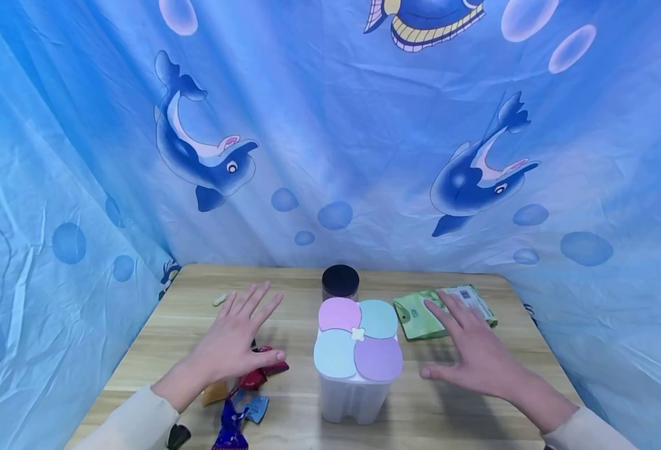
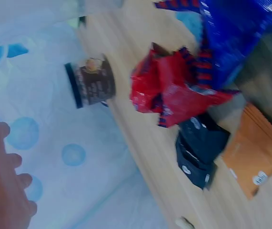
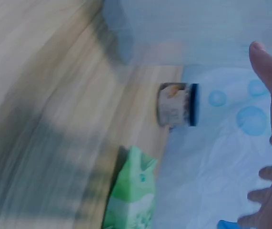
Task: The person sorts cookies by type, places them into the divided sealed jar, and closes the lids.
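A white box with a lid of four pastel petals stands in the middle of the wooden table. My left hand hovers flat, fingers spread, over a pile of snack packets, holding nothing. The left wrist view shows those packets: red, blue, black and orange. My right hand hovers open to the right of the box, fingertips over a green packet, seen too in the right wrist view.
A dark-lidded jar stands behind the box, and shows in both wrist views. A small pale object lies at the back left. Blue dolphin-print cloth hangs around the table on three sides.
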The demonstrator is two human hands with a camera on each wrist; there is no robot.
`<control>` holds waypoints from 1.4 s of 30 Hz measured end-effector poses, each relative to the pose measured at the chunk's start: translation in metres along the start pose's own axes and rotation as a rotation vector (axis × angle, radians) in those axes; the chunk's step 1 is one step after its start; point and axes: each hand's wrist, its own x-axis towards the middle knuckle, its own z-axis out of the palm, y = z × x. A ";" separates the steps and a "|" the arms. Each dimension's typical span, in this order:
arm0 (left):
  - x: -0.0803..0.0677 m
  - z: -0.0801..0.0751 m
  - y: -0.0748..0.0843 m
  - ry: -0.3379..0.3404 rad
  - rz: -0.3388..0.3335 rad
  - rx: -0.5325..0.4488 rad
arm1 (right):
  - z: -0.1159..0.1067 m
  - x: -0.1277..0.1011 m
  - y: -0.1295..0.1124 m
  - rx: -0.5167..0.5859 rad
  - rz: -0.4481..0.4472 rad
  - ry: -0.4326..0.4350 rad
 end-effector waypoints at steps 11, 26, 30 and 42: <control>0.008 -0.025 0.022 0.177 0.093 -0.216 | -0.019 0.011 -0.031 0.428 -0.092 0.050; 0.002 -0.040 0.078 0.143 0.155 -0.713 | 0.001 0.024 -0.044 0.690 -0.186 0.038; 0.002 -0.039 0.083 0.144 0.205 -0.779 | 0.005 0.026 -0.045 0.730 -0.199 0.024; 0.003 -0.036 0.090 0.146 0.230 -0.868 | 0.008 0.030 -0.044 0.882 -0.210 -0.065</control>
